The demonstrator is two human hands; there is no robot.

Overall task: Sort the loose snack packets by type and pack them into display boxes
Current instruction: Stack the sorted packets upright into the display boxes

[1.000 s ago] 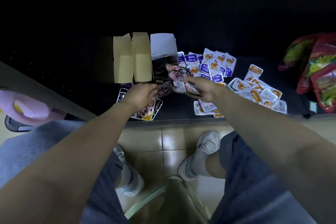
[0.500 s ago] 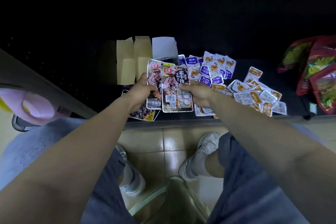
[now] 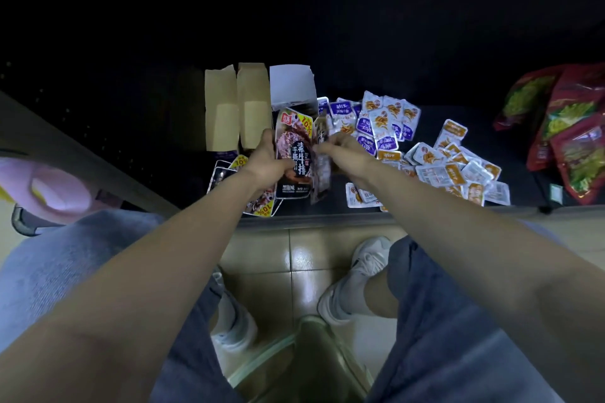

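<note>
We look down past two bare forearms at a dark table (image 3: pixel 425 211). The left hand (image 3: pixel 263 162) grips a dark packet (image 3: pixel 293 154) by its left edge, thumb curled across the front. The packet faces us, its long axis running from near to far. Touching its right edge, the right hand (image 3: pixel 348 154) pinches a second packet (image 3: pixel 322 173) of what looks like the same kind. This one is turned almost edge-on and blurred, so we cannot read its face.

We judge that the next move depends on what stands directly beyond the packets. An open box (image 3: pixel 291 85) with a white flap raised sits just past their far ends. Their long axes already point toward it. Both hands are about equally close to it, with the left a little more in line. Whether the mouth is wide enough, we cannot tell, since the packets hide it.

To the left of that box stand two brown cardboard boxes (image 3: pixel 237 108). More dark packets (image 3: pixel 226 175) lie flat on the table near the left wrist. To the right lie loose small purple packets (image 3: pixel 370 123), and beyond them small orange packets (image 3: pixel 453 162). Large red bags (image 3: pixel 571 127) sit at the far right.

We think sorting is at an early stage, as most packets are loose.
</note>
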